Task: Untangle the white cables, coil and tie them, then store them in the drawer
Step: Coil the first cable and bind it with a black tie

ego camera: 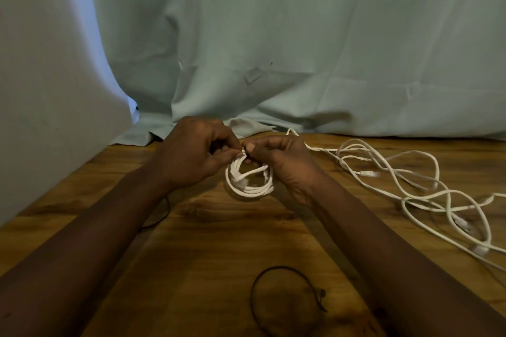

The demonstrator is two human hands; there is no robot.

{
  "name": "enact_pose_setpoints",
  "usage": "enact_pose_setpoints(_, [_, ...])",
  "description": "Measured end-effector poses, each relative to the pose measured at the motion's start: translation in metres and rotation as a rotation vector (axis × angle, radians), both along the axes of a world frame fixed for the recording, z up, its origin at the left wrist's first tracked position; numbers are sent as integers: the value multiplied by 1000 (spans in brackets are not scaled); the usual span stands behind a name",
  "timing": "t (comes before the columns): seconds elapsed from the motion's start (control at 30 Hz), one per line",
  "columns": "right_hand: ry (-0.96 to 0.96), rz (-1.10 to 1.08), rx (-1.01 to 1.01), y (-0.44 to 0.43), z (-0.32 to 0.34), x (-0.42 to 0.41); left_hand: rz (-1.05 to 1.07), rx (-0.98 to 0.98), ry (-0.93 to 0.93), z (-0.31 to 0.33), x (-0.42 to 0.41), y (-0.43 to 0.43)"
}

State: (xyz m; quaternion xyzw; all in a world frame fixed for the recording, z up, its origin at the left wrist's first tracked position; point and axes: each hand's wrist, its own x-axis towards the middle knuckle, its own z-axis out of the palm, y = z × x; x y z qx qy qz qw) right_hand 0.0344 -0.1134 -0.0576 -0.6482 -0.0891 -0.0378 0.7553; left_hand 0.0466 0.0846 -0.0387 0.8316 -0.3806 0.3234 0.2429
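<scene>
Head view: both hands are together over the middle of the wooden counter point(208, 241), fingertips all but touching. The left hand point(191, 153) pinches the top of a small coil of white cable point(247, 189), with its fingers curled on the strands. The right hand point(282, 161) pinches the same spot from the other side. The coil hangs below the pinch, lower edge at or on the wood (can't tell which). One plug end lies across the inside of the coil. The loose white cables point(410, 191) sprawl on the counter to the right, looped over each other with several plugs showing; one strand runs from that pile to behind the right hand. A thin black tie point(276, 267) lies in an open loop on the near counter, well apart from the coil. Another thin black line shows under the left forearm. Pale cloth point(273, 35) hangs behind, its hem resting on the counter's far edge.
</scene>
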Motion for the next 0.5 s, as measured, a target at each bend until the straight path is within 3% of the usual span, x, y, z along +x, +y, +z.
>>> enact_pose_setpoints(0.23, [161, 134, 171, 2, 8, -7, 88, 0, -20, -7, 3, -1])
enact_pose_setpoints(0.5, [196, 49, 229, 7, 7, -3, 224, 116, -81, -8, 3, -8])
